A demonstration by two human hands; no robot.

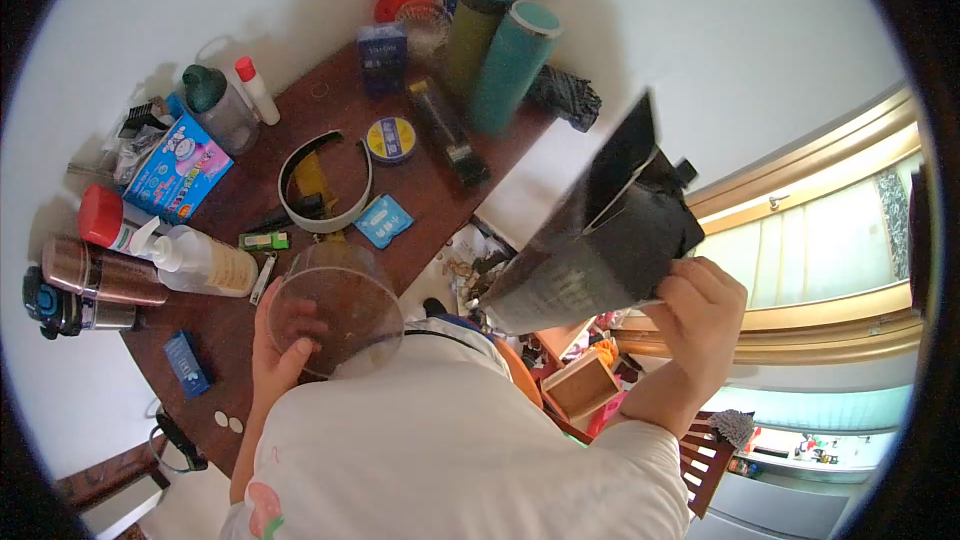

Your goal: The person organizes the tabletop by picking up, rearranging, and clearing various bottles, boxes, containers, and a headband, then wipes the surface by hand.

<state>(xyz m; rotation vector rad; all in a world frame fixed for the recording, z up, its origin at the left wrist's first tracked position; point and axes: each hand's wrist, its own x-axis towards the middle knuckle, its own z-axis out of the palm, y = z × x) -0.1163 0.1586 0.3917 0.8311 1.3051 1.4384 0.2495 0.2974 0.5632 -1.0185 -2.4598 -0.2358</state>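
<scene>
My left hand (280,345) is wrapped round the side of a clear plastic cup (352,312), whose wide round mouth faces up toward me; its fingers show through the wall. Off to the right, my right hand (703,312) pinches the edge of a black box (585,265), which is tilted and raised beside the table. Flaps stand open at the box's upper end, and its printing is too blurred to read. A nail clipper (263,278) and a green lighter (264,241) lie close to the cup.
The dark table (330,100) carries a headband (300,217), a round yellow tin (391,140) and a blue packet (383,221). A teal bottle (512,65) stands at the back. A pump bottle (205,260) and a blue box (178,170) are left. A wooden drawer (580,387) sits lower right.
</scene>
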